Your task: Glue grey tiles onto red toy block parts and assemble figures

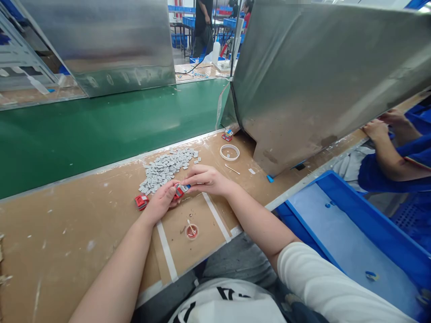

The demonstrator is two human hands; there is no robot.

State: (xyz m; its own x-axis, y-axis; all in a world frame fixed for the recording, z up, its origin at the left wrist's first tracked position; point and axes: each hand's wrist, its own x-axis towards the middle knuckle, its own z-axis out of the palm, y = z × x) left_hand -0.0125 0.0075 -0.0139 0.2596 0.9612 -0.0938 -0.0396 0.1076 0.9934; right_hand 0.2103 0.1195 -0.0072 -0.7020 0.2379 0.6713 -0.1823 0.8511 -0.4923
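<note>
My left hand (164, 200) is closed around a small toy car (179, 192) that shows red, pale grey and blue. From the other side, the fingers of my right hand (209, 180) close on its blue end; fine detail there is too small to make out. Another red toy car (142, 202) sits on the bench just left of my left hand. Beyond both hands spreads a heap of small flat grey pieces (165, 167). Nearer my body stands a little round cup (192, 232) with reddish contents and a thin white stick in it.
A white tape ring (229, 152), a cotton swab (232, 169) and a red, yellow and blue toy (227, 135) lie farther right. Metal panels (303, 89) rise beyond the bench. A green belt (101, 130) runs behind. A blue bin (357, 224) and a co-worker's hands (380, 125) are at right.
</note>
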